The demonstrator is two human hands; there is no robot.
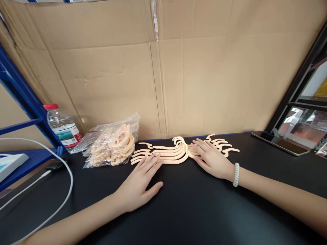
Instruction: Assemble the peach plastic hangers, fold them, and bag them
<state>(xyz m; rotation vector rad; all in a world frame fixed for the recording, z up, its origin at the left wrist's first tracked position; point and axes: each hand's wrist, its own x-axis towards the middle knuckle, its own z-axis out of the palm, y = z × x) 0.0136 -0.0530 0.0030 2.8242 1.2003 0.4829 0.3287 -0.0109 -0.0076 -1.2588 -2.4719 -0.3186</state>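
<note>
A row of several peach-coloured plastic hangers [176,153] lies stacked flat on the black table [194,211], near the cardboard back wall. My left hand [141,182] lies flat and open on the table, its fingertips touching the left arms of the hangers. Over the hangers' right arms my right hand [213,159] rests flat with fingers stretched out; a white coiled band sits on its wrist. Neither hand grips anything.
A clear plastic bag [112,144] of more peach hangers lies left of the row. A water bottle [62,127] with a red cap stands by a blue shelf frame [22,102]. A white cable [63,190] curves at left. A dark tablet [279,143] lies at right.
</note>
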